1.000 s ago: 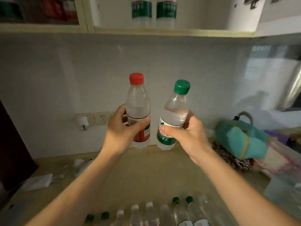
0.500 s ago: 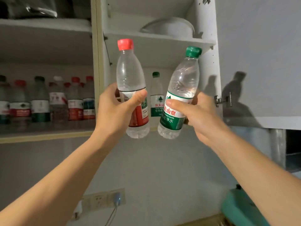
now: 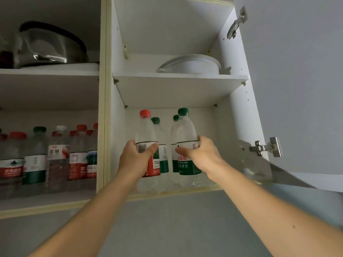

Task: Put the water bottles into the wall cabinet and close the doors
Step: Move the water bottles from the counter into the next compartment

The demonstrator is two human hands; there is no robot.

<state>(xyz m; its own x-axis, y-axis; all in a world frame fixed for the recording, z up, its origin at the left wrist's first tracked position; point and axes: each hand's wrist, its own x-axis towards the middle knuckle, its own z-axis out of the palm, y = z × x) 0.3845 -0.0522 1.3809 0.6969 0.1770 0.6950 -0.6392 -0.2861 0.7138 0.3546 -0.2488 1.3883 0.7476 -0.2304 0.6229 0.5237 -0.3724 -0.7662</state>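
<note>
My left hand (image 3: 136,159) grips a red-capped water bottle (image 3: 145,129) with a red label. My right hand (image 3: 203,154) grips a green-capped water bottle (image 3: 186,130) with a green label. Both bottles are upright inside the lower right compartment of the wall cabinet (image 3: 172,191), at or just above its bottom shelf. Behind them stand two more green-capped bottles (image 3: 162,145). The lower left compartment holds several bottles (image 3: 55,156) with red, green and white caps. The right cabinet door (image 3: 297,89) is swung open.
A white bowl (image 3: 191,64) sits on the upper right shelf. A metal pot (image 3: 50,45) sits on the upper left shelf. Door hinges (image 3: 265,147) jut out on the right side. A grey wall lies below the cabinet.
Both hands have carried their bottles up from above the counter and forward into the lower right compartment. The view has tilted upward to the cabinet.
</note>
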